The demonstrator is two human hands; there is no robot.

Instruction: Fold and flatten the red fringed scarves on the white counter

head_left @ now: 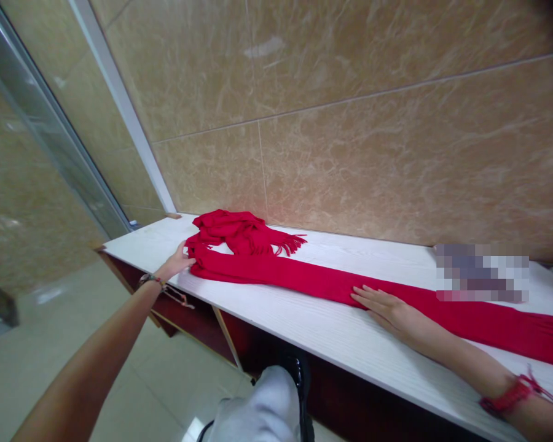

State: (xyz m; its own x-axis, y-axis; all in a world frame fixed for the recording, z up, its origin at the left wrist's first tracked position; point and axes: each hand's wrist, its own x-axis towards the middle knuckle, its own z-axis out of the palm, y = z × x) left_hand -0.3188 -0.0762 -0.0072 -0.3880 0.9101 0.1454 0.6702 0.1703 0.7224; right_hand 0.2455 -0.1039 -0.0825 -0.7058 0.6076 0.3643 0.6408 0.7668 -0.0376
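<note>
A long red scarf (313, 279) lies stretched along the white bench top, folded into a narrow band, its fringed end at the far right. At its left end my left hand (179, 261) grips the edge, fingertips partly hidden by the cloth. My right hand (382, 307) rests flat on the band near its middle, fingers stretched out and holding nothing. Behind the left end sits a crumpled heap of red cloth (233, 228) with fringe on its right side. It meets the band there; whether it is part of the same scarf I cannot tell.
The white bench top (276, 313) runs against a tan marbled wall (332, 141), with dark open compartments (239, 331) below. A blurred-out item (482, 273) lies at the back right. My grey-clad leg (262, 408) is close to the bench front. A metal-framed glass panel (59, 123) stands left.
</note>
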